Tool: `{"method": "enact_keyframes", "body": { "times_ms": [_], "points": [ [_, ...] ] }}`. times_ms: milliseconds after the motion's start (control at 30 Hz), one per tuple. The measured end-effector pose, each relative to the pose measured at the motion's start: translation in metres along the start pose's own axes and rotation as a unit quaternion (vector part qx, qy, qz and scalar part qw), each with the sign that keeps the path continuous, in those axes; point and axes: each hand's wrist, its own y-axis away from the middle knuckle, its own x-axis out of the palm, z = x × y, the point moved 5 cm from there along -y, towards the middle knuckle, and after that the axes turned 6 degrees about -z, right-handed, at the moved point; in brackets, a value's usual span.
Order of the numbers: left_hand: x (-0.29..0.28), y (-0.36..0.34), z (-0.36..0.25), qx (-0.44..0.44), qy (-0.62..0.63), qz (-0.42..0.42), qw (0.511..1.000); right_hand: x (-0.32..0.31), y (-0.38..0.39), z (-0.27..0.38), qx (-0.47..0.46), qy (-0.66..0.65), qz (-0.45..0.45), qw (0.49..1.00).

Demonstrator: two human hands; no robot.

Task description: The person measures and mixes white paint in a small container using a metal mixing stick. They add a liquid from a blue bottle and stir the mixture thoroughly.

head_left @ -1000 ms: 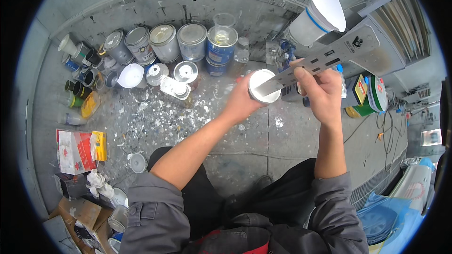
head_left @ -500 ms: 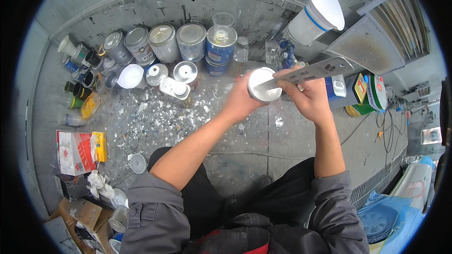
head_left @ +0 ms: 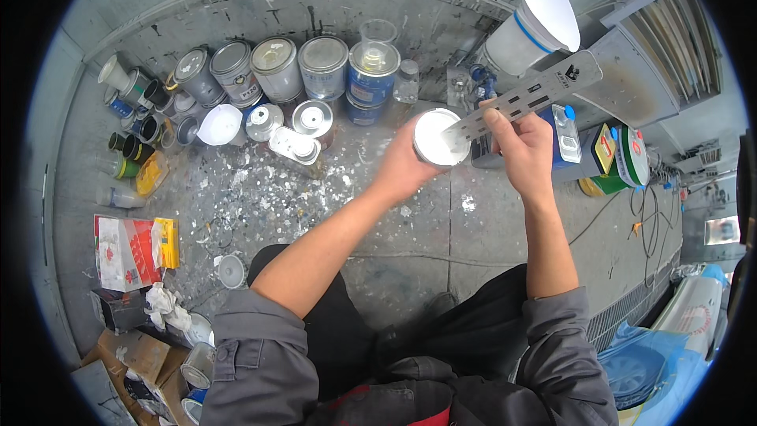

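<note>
My left hand is wrapped round a cup of white paint, its open top facing up. In my right hand is a flat metal mixing stick with slots cut in it. The stick's lower end dips into the paint at the cup's right side, and its broad upper end points up and to the right. My right thumb presses along its face; the other fingers are behind it, partly hidden.
Paint cans line the wall, with a blue can nearest the cup. A white-topped container hangs at upper right. Blue-capped metal tins stand beside my right hand. A cable crosses the paint-spattered floor.
The mixing stick has turned in my right hand, showing more of its flat face and standing with its upper end higher. My left hand and the cup have barely moved.
</note>
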Motion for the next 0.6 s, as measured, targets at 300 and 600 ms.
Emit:
{"method": "enact_keyframes", "body": {
  "times_ms": [300,600],
  "points": [
    [-0.004,0.000,0.008,-0.003,0.021,-0.031,0.999,-0.010,0.003,0.033,-0.064,-0.052,0.038,0.996],
    [-0.004,-0.003,0.004,0.029,0.029,-0.018,0.999,0.002,0.009,0.039,-0.203,0.082,0.172,0.961]
  ]
}}
